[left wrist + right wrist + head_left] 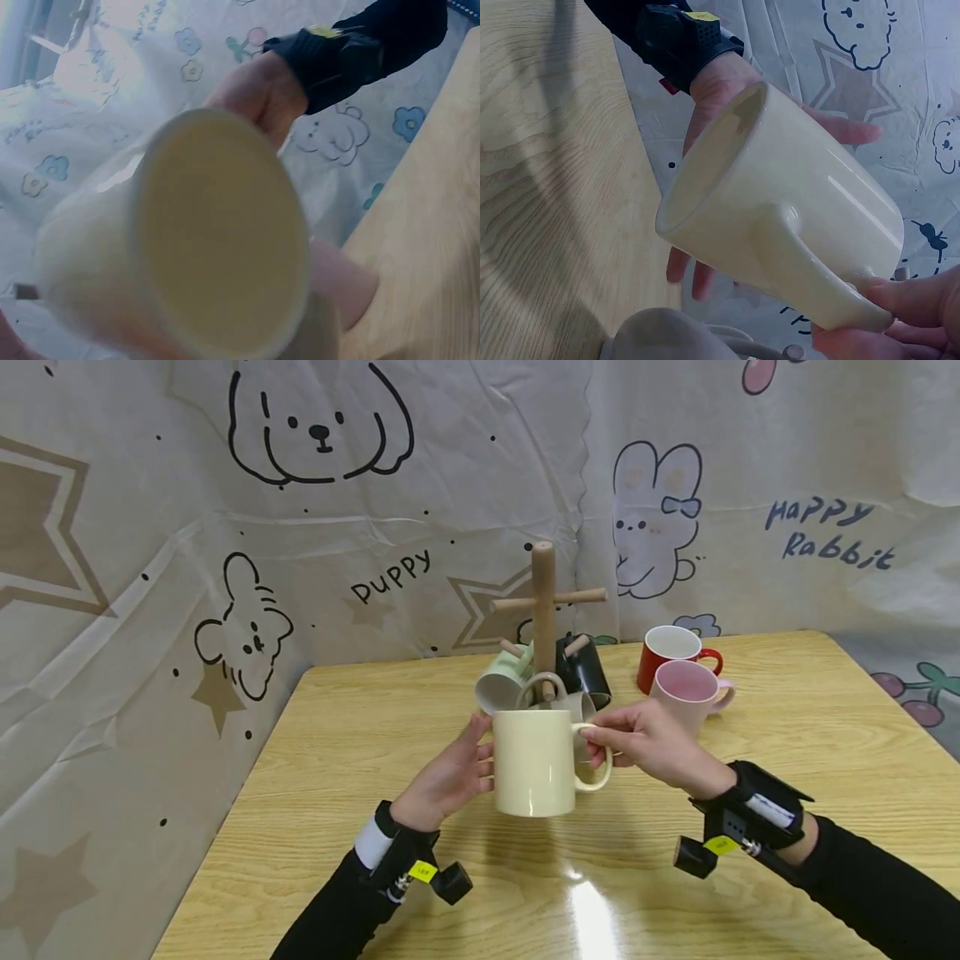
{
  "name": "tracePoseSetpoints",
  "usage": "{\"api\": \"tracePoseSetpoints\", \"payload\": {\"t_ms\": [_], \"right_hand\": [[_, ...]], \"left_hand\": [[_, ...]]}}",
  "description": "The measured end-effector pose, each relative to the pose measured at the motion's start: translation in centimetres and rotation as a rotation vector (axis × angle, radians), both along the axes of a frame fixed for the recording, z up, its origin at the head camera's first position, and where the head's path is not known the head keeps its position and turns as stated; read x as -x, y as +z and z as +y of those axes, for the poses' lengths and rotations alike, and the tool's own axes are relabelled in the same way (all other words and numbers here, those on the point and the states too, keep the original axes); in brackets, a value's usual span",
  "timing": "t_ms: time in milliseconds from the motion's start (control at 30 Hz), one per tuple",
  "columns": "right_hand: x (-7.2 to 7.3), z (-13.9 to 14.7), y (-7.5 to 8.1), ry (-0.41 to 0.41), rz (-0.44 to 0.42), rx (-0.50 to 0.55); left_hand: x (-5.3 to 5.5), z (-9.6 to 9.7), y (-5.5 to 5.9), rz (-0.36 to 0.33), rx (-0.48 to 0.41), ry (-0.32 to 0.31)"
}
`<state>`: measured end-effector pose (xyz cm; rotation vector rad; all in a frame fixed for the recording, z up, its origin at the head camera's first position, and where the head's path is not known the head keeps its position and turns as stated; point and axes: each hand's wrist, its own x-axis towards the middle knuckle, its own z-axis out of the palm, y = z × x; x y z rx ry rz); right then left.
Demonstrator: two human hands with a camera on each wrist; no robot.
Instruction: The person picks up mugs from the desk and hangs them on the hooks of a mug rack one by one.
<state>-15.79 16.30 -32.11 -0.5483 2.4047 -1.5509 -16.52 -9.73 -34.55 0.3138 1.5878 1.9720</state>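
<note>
- Location: the cream mug (532, 764) sits just below the centre of the head frame, held above the table (300, 827) and overlapping mugs on the wooden rack (543, 610).
- Right hand (660, 743): pinches the handle (603, 768) between thumb and fingers.
- Left hand (450, 777): fingers extended at the mug's left side; not gripping. Contact cannot be told.
- Handling, in judgement: the handle carries an off-centre load, so keep the pinch firm; lay the left fingers flat on the wall against swing, and keep the rim off the grey mug (667, 337), lower edge of the right-wrist frame.
- Views: the right-wrist frame shows the mouth turned toward the table, and the thumb near the handle's base end; the head frame hides the mouth but alone shows the whole rack.
</note>
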Motion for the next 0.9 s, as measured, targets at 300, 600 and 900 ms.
{"api": "tracePoseSetpoints", "payload": {"t_ms": [300,600,900], "right_hand": [[0.4,-0.9,-0.1,0.016,0.017,-0.004],[0.5,-1.0,-0.3,-0.008,0.032,-0.021],[0.9,-0.8,-0.4,-0.007,0.032,-0.033]], "left_hand": [[-0.1,1.7,-0.6,0.027,-0.003,0.040],[-0.2,2.8,-0.5,0.032,0.015,0.109],[-0.5,3.3,-0.3,-0.002,0.060,0.166]]}}
